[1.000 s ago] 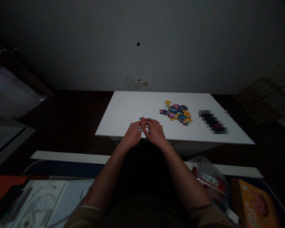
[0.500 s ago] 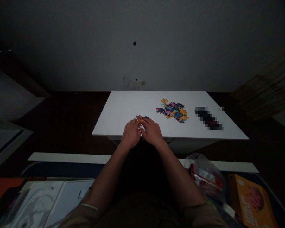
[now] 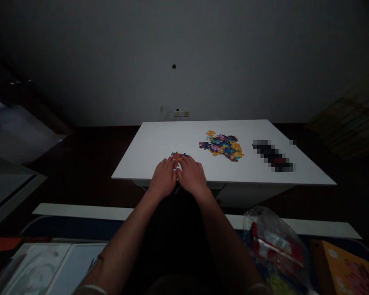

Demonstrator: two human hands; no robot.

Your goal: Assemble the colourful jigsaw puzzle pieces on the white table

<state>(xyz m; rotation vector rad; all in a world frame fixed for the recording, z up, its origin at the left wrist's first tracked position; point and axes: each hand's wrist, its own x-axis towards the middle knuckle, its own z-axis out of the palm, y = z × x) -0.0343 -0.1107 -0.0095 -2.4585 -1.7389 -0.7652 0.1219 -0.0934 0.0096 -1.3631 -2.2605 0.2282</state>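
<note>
One white table (image 3: 160,141) carries one loose heap of puzzle pieces (image 3: 222,145) toward its far right, one blurred dark object (image 3: 273,155) near the right edge, and one small joined cluster of pieces (image 3: 177,156) by the near edge. Two hands lie side by side, palms down — the left hand (image 3: 163,178) and right hand (image 3: 191,177) touch, fingers pressed flat on the cluster, gripping nothing. Both forearms reach straight forward.
</note>
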